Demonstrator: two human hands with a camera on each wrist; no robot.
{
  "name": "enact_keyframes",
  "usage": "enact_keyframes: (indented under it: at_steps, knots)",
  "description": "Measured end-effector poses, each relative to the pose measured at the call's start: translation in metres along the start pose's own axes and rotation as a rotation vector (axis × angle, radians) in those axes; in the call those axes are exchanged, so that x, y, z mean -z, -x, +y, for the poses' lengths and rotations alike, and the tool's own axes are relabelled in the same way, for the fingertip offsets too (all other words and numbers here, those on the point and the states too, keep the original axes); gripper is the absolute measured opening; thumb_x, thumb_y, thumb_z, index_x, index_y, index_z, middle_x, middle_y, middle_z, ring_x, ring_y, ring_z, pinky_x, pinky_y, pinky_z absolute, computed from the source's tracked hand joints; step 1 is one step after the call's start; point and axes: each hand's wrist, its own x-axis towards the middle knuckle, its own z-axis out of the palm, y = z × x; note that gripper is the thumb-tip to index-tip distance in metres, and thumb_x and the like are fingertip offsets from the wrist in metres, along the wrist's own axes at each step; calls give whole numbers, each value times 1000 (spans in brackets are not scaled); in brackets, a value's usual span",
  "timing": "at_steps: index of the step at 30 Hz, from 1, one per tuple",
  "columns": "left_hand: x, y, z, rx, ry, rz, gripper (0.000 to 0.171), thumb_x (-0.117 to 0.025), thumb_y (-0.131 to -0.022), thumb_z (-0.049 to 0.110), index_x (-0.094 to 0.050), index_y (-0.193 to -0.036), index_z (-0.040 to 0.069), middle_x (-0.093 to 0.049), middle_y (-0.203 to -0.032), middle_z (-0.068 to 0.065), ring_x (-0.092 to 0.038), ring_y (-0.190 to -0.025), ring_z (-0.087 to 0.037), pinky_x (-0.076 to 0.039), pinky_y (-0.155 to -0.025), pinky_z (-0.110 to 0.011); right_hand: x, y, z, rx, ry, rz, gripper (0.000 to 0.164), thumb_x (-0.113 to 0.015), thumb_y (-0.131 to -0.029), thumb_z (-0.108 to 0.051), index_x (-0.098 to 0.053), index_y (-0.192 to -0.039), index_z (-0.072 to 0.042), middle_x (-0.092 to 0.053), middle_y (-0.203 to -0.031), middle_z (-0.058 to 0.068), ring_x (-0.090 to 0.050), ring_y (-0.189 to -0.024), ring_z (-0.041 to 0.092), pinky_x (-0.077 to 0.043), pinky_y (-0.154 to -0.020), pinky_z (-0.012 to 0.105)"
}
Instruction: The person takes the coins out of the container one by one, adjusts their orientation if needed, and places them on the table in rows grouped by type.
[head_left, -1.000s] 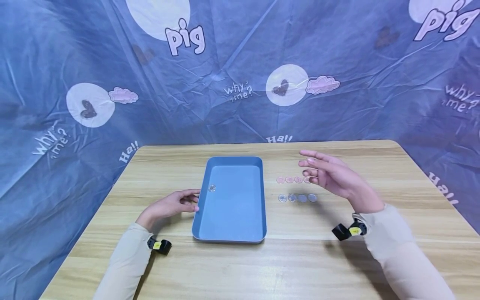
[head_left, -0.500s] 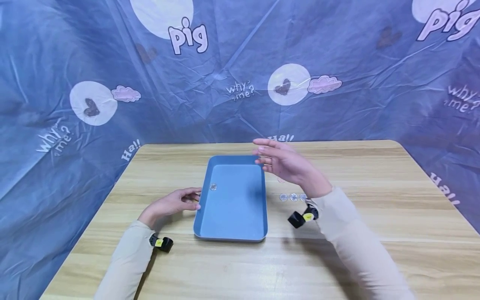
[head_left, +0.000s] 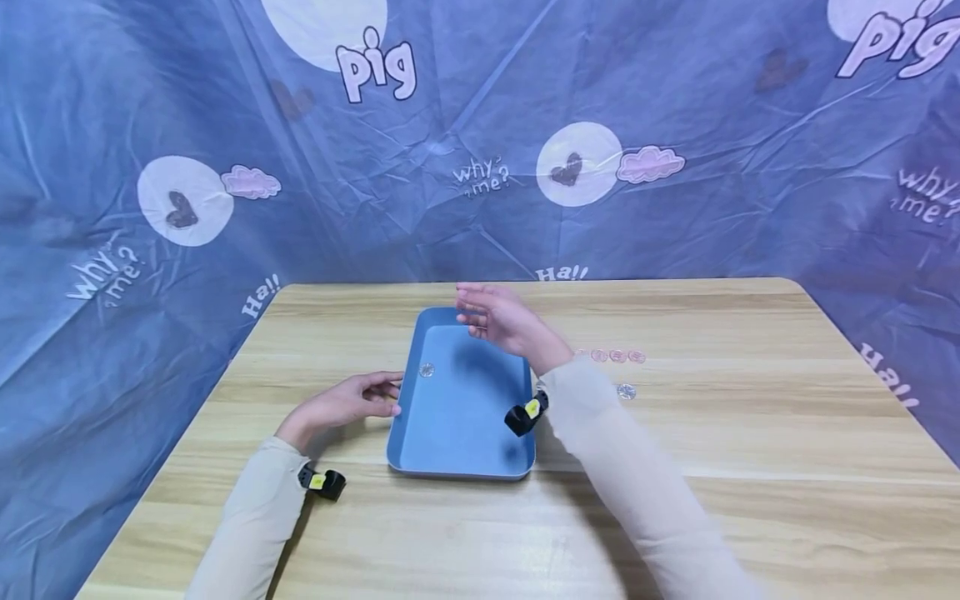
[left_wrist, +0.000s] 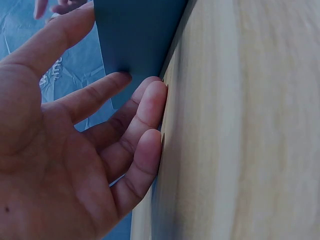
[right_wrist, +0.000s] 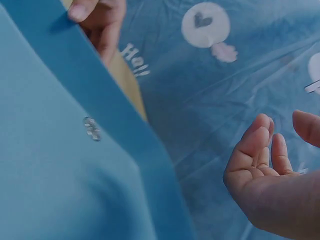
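Note:
My left hand grips the left wall of the shallow blue tray. Its thumb laps over the rim, while the index finger touches the outer wall in the left wrist view. One small round silvery disc, like a coin or token, lies inside the tray near that wall. Above the tray's far end hangs my right hand, its fingers loosely bent and no object visible between them. To the right of the tray lie a row of pink discs and a silvery disc; my right forearm covers part of both rows.
The wooden table ends at a blue printed cloth behind it. Each wrist carries a small black camera, such as the right wrist camera, which hangs over the tray's right side.
My right hand has swept left from above the disc rows to over the tray's far end. The pink discs it hid partly show again. My left hand stays at the tray.

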Motion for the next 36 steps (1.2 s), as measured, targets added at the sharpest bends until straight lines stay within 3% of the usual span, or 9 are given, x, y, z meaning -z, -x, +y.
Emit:
enact_keyframes:
  at_steps: [5,12,18,26,36]
  knots:
    - [1,0,1,6,-3,0,71,-66,-92,30,-34,-148,0,-57,-129,-18,-53,-120,-29,-43,-101,-40,-6,-18,18,-38,36,67,38,-51,-100,-18,-47,-136,-7,-56,-104,1,-58,-78,10,-45,-65,20]
    - [1,1,2,7,8,2,71,-66,-91,29,-34,-148,0,-56,-129,-19,-54,-119,-30,-44,-98,-35,-11,-35,44,-55,118,98,45,-55,-99,-19,-46,-140,-5,-49,-142,18,-57,-81,11,-44,-68,20]
    - [0,-1,1,-16,10,-14,71,-65,-92,28,-33,-147,-4,-56,-128,-21,-54,-117,-28,-45,-96,-30,-17,-39,53,-53,262,78,37,-56,-98,-20,-55,-132,-6,-56,-135,15,-57,-88,16,-42,-68,24]
    - [0,-2,1,-8,5,-9,71,-66,-92,29,-34,-147,-3,-56,-128,-21,-55,-117,-27,-45,-96,-29,-20,-44,60,-61,378,44,37,-62,-94,-20,-56,-128,-6,-62,-106,10,-53,-72,13,-40,-60,23]
    - [1,-2,-1,-17,27,-20,70,-66,-92,25,-33,-147,-5,-56,-128,-22,-54,-117,-29,-45,-96,-32,-18,-45,68,-61,539,33,39,-65,-92,-20,-58,-128,-7,-67,-114,9,-63,-89,18,-47,-68,24]
